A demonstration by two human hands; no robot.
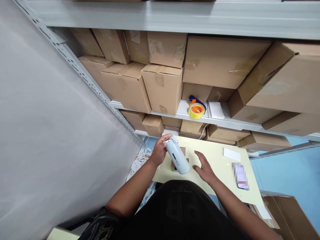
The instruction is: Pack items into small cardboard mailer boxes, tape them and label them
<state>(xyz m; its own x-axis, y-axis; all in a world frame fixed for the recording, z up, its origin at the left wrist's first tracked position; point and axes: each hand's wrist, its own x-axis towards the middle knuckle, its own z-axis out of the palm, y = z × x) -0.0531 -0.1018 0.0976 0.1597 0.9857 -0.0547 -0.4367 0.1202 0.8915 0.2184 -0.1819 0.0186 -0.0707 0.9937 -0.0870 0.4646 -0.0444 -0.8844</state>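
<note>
A pale blue insulated bottle point(178, 156) with dark lettering on its side is held tilted above the table. My left hand point(160, 150) is closed around its cap end, up and to the left. To the right of the bottle's base hovers my right hand point(205, 168), thumb and fingers apart, with nothing in it and not touching the bottle. Partly hidden behind the bottle is a small brown cardboard piece or box point(183, 151) on the pale yellow table point(210, 150).
A white card point(232, 154) and a phone point(240, 176) lie on the table's right side. Shelves ahead hold many cardboard boxes point(162, 88) and a tape dispenser point(196, 110). Paper scraps point(136, 163) litter the floor at left; an open carton point(291, 213) stands lower right.
</note>
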